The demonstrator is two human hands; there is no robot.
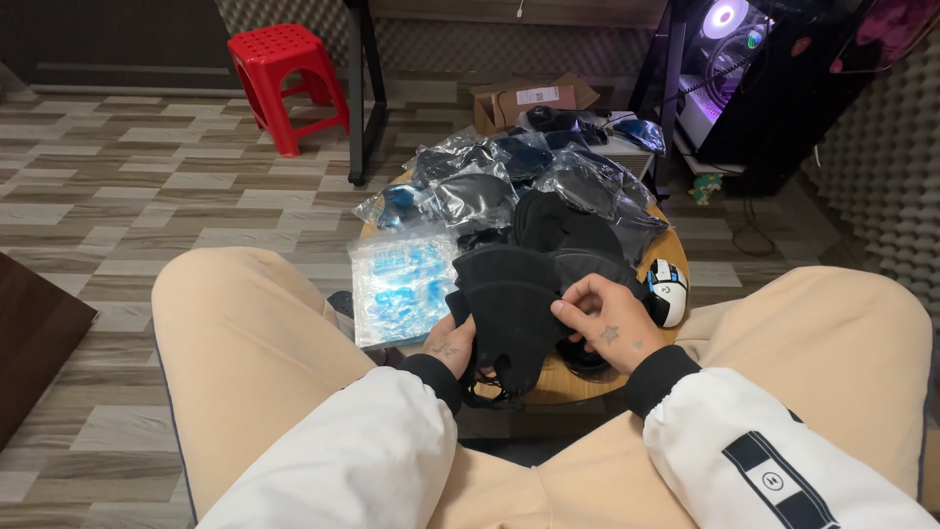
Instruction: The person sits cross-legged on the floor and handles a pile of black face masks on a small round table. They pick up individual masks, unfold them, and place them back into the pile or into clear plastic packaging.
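Left hand [452, 345] palm-up, right hand [607, 321] beside it, fingers [573, 297] curled in a pinch.

We counted two hands: the left [452, 345] at seven o'clock of the table [573, 384], the right [605, 321] at five o'clock. Between them was one black mask [509, 304]. One blue pack [403, 284] lay at nine o'clock. One mouse [667, 291] sat at three o'clock. Clear bags [529, 181] of dark items were heaped toward twelve o'clock; we could not count them exactly, perhaps six or more. On the floor we saw one red stool [286, 78] at eleven o'clock, one box [529, 98] at twelve and one lit computer [729, 59] at one o'clock.
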